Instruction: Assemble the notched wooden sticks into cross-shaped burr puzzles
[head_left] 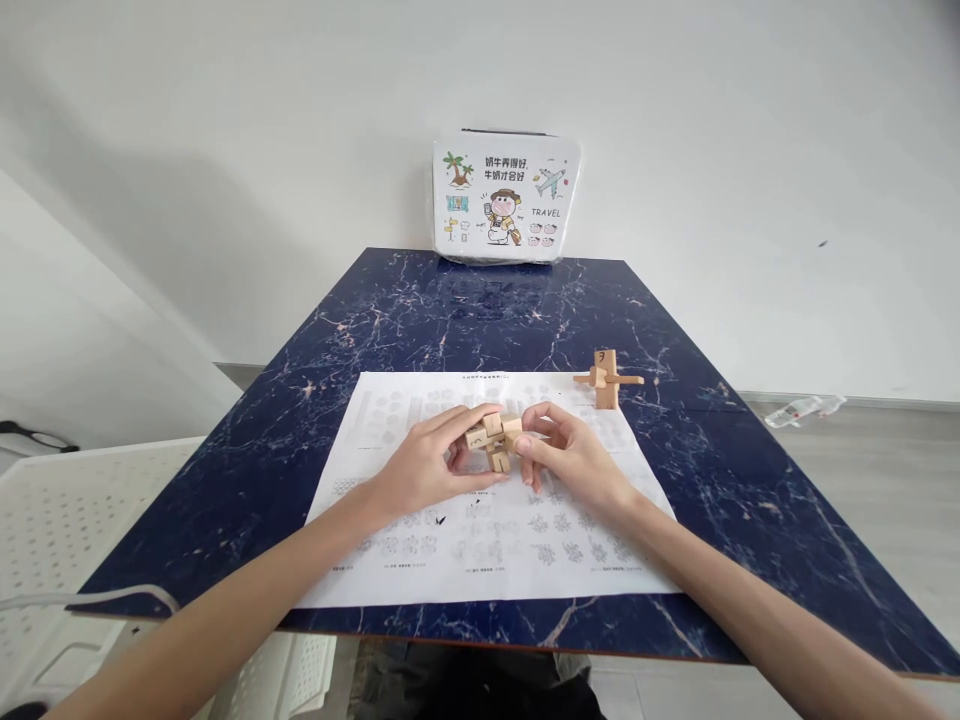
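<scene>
Between my two hands is a small wooden interlocking puzzle [493, 430] made of several light blocks, some with a dark numeral on them. My left hand [435, 455] grips it from the left, thumb below and fingers above. On its right side, the thumb and fingers of my right hand [566, 450] pinch a block. Under both hands lies a white sheet [450, 590] printed with rows of small diagrams. Just beyond the sheet's right side stands a second wooden puzzle [606, 380], a cross shape marked 3, touched by neither hand.
A white case [510, 200] with cartoon prints stands against the wall at the back of the dark blue marbled table [480, 330]. White perforated baskets [67, 510] are at the left, with a white cable [112, 595] near the table corner. Clear plastic [802, 410] lies off the right edge.
</scene>
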